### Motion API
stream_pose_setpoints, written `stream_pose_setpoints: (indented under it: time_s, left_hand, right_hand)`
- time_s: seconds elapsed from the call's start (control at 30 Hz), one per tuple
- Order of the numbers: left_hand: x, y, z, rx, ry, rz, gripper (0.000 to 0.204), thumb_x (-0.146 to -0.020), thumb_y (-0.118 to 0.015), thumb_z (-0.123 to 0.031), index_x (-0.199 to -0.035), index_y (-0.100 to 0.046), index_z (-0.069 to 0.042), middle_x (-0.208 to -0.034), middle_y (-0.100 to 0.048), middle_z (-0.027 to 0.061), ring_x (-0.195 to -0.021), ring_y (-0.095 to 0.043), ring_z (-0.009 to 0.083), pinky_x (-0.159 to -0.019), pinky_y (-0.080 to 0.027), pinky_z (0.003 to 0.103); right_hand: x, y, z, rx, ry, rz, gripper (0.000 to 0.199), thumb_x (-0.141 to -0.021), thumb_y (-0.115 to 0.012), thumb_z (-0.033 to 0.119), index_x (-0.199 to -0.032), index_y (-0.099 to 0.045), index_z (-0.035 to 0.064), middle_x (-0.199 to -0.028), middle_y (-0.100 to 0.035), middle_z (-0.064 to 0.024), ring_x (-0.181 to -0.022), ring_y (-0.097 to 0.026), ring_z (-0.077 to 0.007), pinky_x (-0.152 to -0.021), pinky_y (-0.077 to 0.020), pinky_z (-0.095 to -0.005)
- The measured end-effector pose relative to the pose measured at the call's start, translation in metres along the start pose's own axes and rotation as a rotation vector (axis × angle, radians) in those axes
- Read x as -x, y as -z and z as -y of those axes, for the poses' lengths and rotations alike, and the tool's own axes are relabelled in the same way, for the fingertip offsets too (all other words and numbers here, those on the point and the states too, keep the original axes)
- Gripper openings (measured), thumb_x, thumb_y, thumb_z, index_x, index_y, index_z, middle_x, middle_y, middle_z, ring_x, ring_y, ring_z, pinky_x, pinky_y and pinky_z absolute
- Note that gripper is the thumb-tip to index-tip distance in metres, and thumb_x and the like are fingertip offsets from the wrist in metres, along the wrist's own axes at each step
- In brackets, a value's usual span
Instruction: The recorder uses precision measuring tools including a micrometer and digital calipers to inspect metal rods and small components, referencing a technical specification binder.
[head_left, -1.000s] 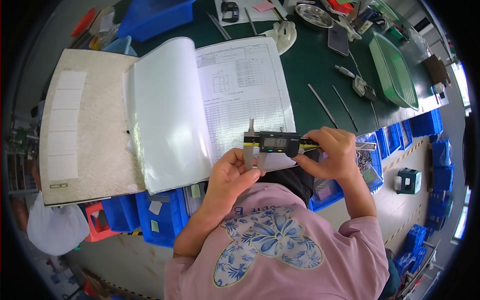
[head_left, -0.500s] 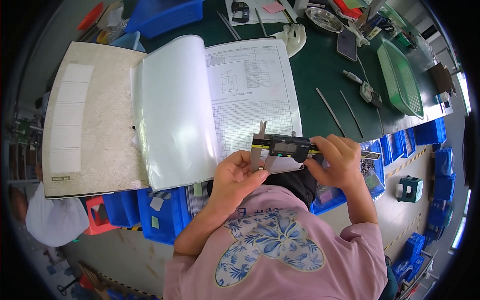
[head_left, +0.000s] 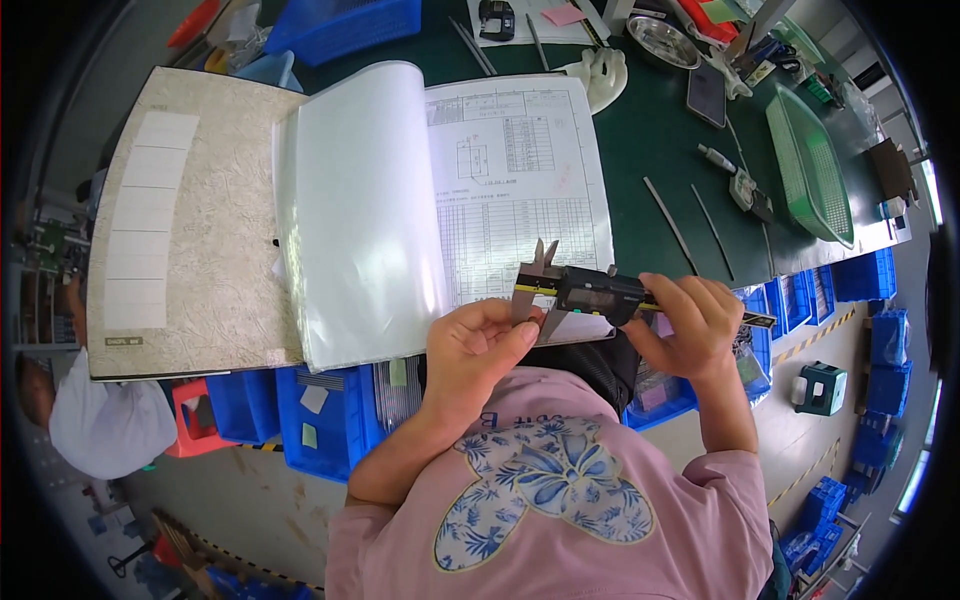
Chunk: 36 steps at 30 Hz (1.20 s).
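Note:
My right hand [head_left: 692,320] is wrapped round the sliding body and beam of a digital caliper [head_left: 590,292], thumb underneath. The caliper is held over the lower right of an open binder [head_left: 520,215], its jaws pointing left and spread apart. Close by the lower jaws, my left hand [head_left: 478,350] pinches a small metal piece [head_left: 536,315] between thumb and forefinger. Most of that piece is hidden by the fingertips. A drawing and a table of rows are on the binder's right page; a glossy plastic sleeve [head_left: 365,220] curls over its middle.
On the green table [head_left: 650,150] lie two thin metal strips [head_left: 670,225], a micrometer [head_left: 738,185] and a phone [head_left: 706,95]. A green basket [head_left: 812,170] stands at the right, a blue bin [head_left: 345,28] at the far left. Blue trays [head_left: 325,425] sit below the near edge.
The caliper has tilted, its right end dropping slightly, and its upper jaw tips now show farther apart. My left hand still pinches the small piece. The whole view has shifted a little.

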<state>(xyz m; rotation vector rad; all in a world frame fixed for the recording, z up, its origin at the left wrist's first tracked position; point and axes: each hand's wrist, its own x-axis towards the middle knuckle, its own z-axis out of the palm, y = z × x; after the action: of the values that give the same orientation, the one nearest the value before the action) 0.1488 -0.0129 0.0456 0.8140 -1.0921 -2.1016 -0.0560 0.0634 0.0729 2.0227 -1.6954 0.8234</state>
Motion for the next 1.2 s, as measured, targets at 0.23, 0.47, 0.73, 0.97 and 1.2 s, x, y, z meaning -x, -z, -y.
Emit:
stream_pose_setpoints:
  time_s: [0.23,0.47,0.73,0.97,1.2]
  left_hand:
    - [0.0021,0.0027,-0.0004,0.001,0.03,0.032,0.015,-0.077,-0.059,-0.003,-0.09,-0.057,0.005,-0.085,-0.059,0.0067,-0.077,-0.054,0.009,-0.071,-0.043,0.02]
    - [0.0016,-0.0012,-0.0033,-0.052,0.013,0.091,0.024,-0.076,-0.058,-0.006,-0.097,-0.05,0.005,-0.089,-0.057,0.01,-0.083,-0.054,0.0125,-0.075,-0.043,0.024]
    - [-0.002,0.0002,-0.0023,0.023,0.076,0.083,0.018,-0.077,-0.056,-0.008,-0.091,-0.048,0.002,-0.086,-0.057,0.0102,-0.079,-0.054,0.0126,-0.074,-0.042,0.024]
    - [-0.006,0.0009,0.0023,0.013,0.102,0.06,0.017,-0.078,-0.056,-0.01,-0.089,-0.049,0.001,-0.085,-0.058,0.0097,-0.077,-0.055,0.013,-0.071,-0.044,0.025]
    - [-0.0063,0.0011,0.0038,0.037,0.119,0.087,0.021,-0.078,-0.057,-0.014,-0.09,-0.049,0.001,-0.086,-0.058,0.0099,-0.076,-0.057,0.0147,-0.071,-0.045,0.025]
  right_hand:
    - [0.0021,-0.0017,0.0001,0.027,-0.048,-0.028,0.032,-0.056,-0.072,0.032,-0.064,-0.052,0.008,-0.047,-0.039,-0.0005,-0.037,-0.04,-0.0155,-0.035,-0.0308,-0.0266]
    - [0.003,0.0004,-0.0025,0.016,-0.1,0.019,0.033,-0.053,-0.072,0.033,-0.06,-0.05,0.0091,-0.047,-0.041,-0.0004,-0.037,-0.041,-0.0163,-0.035,-0.0319,-0.0268]
    - [0.0042,0.0012,-0.0049,-0.009,-0.093,0.036,0.032,-0.053,-0.072,0.03,-0.062,-0.051,0.0071,-0.048,-0.043,-0.0019,-0.037,-0.042,-0.0172,-0.035,-0.032,-0.0269]
    - [0.0032,-0.0027,-0.0045,-0.004,-0.089,-0.002,0.034,-0.054,-0.072,0.034,-0.063,-0.052,0.0085,-0.048,-0.042,-0.001,-0.037,-0.042,-0.0165,-0.035,-0.0315,-0.0268]
    - [0.0041,-0.002,-0.0042,0.001,-0.079,0.007,0.033,-0.056,-0.072,0.034,-0.067,-0.054,0.0078,-0.048,-0.043,-0.0011,-0.038,-0.042,-0.0167,-0.036,-0.0321,-0.0267]
